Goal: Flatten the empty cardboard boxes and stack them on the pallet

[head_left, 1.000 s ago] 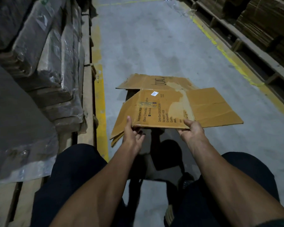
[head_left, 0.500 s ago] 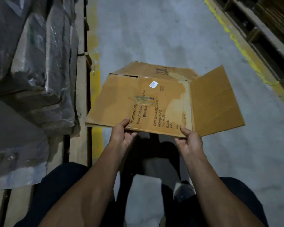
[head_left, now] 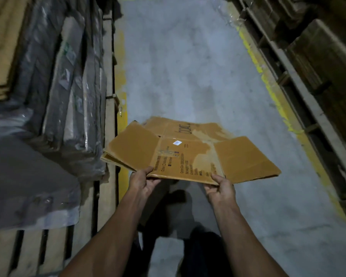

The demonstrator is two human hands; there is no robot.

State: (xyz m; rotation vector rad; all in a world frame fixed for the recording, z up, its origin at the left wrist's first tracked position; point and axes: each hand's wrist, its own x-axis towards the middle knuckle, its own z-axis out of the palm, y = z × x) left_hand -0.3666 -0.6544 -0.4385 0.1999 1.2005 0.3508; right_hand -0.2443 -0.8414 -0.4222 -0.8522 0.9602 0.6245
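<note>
The flattened box (head_left: 190, 156) is held off the floor (head_left: 188, 66), roughly level, over the aisle just right of the pallet (head_left: 106, 188). The left hand (head_left: 143, 181) and right hand (head_left: 220, 185) each pinch its near edge, thumbs on top, fingers beneath. Gripping at two spaced points likely keeps the panel from sagging or unfolding; both side flaps lie spread. Wrapped bundles (head_left: 68, 108) occupy the pallet's far part; bare slats show nearer. Stacking appears not yet done.
</note>
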